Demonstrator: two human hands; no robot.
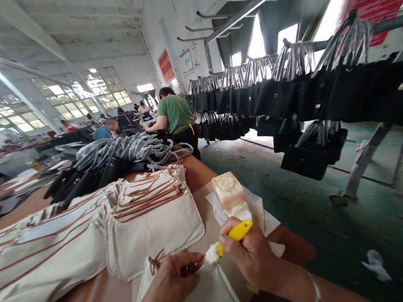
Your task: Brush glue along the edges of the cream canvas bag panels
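My right hand (249, 251) is closed around a yellow-handled brush (238, 232), its whitish, caked bristles pointing down. The bristle end touches, or nearly touches, the upper edge of a cream bag piece (212, 292) lying in front of me. At that same edge my left hand (175, 278) is closed, thumb and fingers pinching a brown strip on the piece. Past the brush stands a whitish, stained plastic container (231, 194) on a crumpled white sheet (271, 218). Stacked cream bag pieces with brown trim (158, 224) lie left of my hands.
Black bags with wrapped handles (240, 96) hang from racks at right, above a green floor (255, 166). Plastic-wrapped straps (129, 148) lie farther along the brown table (200, 169). A person in a green shirt (176, 114) bends over the far end.
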